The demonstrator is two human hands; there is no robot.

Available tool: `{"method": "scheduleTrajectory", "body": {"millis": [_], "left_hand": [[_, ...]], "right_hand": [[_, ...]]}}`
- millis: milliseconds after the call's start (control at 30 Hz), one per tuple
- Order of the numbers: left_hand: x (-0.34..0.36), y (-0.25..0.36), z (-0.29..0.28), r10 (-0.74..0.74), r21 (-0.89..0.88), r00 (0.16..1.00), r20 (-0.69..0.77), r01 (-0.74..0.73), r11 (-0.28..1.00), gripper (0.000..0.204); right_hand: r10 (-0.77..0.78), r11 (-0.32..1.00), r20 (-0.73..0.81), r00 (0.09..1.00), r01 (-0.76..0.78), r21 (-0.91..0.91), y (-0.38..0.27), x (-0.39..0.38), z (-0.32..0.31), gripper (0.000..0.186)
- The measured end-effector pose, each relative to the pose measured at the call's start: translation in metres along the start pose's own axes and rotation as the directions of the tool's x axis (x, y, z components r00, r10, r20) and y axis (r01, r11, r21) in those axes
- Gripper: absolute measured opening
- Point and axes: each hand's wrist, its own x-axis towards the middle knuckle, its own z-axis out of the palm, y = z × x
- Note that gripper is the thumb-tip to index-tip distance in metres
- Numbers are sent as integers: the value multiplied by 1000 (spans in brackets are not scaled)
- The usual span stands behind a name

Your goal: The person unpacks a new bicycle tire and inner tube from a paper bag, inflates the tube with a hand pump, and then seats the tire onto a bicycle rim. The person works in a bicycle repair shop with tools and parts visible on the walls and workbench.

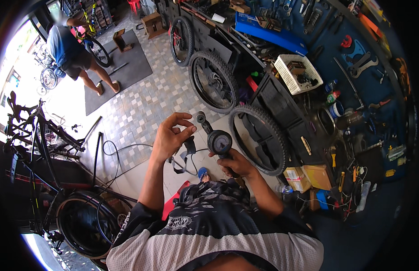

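My right hand (232, 165) grips a black hand-held pump with a round dial gauge (219, 143), its upper fitting (201, 118) pointing away from me. My left hand (171, 137) is raised just left of that fitting, thumb and forefinger bent and apart, nothing visible between them. A dark item with a strap or loop (184, 158) shows behind and below the left hand; whether it touches the hand I cannot tell.
Several bicycle wheels (214, 81) lean along a tool-covered workbench (308, 149) with a white basket (298, 74). Bike frames (38, 149) and tyres stand at left, a hose (111, 156) lies on the floor. A person (67, 49) works on a bike upper left.
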Motion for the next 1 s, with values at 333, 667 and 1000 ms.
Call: {"method": "scheduleTrajectory", "body": {"millis": [333, 667, 1000], "left_hand": [[21, -124, -28, -528, 949, 814, 242, -85, 304, 69], [20, -279, -56, -645, 83, 732, 220, 645, 760, 32], [2, -197, 16, -335, -916, 903, 271, 349, 200, 29]], "right_hand": [[15, 994, 15, 1000, -17, 108, -1, -6, 6, 39], [49, 987, -88, 995, -35, 154, 25, -8, -2, 39], [54, 998, -247, 967, -64, -30, 27, 1, -6, 33]]}}
